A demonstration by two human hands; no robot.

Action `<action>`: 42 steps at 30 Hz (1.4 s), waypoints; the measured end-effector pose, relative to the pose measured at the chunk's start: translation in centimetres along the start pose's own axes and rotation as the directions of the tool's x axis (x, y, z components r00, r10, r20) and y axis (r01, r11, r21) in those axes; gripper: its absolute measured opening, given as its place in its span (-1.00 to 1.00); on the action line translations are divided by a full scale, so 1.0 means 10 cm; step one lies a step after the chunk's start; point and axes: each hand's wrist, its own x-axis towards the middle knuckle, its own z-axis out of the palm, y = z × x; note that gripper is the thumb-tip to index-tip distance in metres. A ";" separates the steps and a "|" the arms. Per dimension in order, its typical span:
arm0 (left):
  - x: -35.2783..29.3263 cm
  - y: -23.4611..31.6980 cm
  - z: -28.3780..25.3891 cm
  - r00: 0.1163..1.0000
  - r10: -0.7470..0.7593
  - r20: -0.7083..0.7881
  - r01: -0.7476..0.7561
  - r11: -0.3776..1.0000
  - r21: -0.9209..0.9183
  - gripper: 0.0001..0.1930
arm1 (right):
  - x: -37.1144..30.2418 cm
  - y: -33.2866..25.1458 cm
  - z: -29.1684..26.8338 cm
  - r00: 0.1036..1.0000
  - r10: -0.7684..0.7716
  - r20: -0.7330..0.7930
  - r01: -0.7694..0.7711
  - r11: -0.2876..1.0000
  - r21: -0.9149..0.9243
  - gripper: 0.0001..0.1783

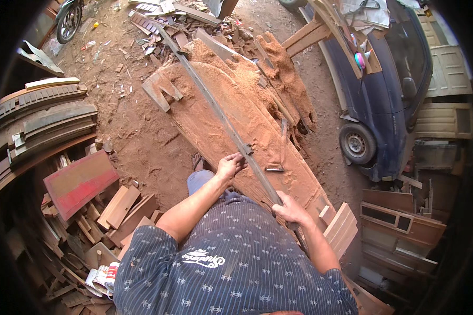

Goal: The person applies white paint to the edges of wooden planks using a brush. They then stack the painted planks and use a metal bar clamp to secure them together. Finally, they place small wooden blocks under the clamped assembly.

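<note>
A long grey metal bar (220,114), which looks like a bar clamp, runs slantwise over a sawdust-covered wooden bench (194,123). My right hand (290,210) is wrapped around its near part, close to my body. Farther along, my left hand (230,168) has its fingers curled together beside a small dark block (248,149) on the bar. What those fingertips pinch, if anything, is hidden. A short dark metal piece (274,169) lies on the bench right of the bar.
A notched wooden piece (162,90) lies at the bench's left edge, with pale planks (341,228) at its near right end. Scrap wood (178,26) is heaped beyond. Stacked boards (52,121) and a red panel (81,184) stand left; a dark blue car (376,105) is right.
</note>
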 end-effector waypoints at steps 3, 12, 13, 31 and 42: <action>0.03 -0.07 -0.08 0.999 0.025 -0.032 -0.023 0.998 0.051 -0.69 | 0.08 0.11 -0.06 0.995 -0.005 0.101 0.006 1.000 -0.009 -0.43; 0.10 -0.17 -0.38 0.997 -0.074 0.015 0.075 0.995 -0.072 -0.74 | 0.21 0.39 0.03 0.979 -0.027 0.201 -0.024 0.969 0.245 -0.75; 0.10 -0.17 -0.38 0.994 -0.090 -0.058 0.087 0.995 -0.048 -0.73 | 0.21 0.38 0.04 0.982 -0.029 0.189 -0.025 0.960 0.280 -0.75; 0.18 -0.36 -0.11 0.988 -0.092 0.125 0.108 0.986 -0.125 -0.54 | 0.13 0.31 0.17 0.998 -0.030 -0.059 0.027 0.997 -0.067 -0.40; 1.49 1.50 -0.22 0.983 0.173 -0.059 -0.181 0.968 -0.176 -0.06 | 0.17 0.36 0.16 0.993 -0.050 -0.105 0.037 0.991 -0.125 -0.28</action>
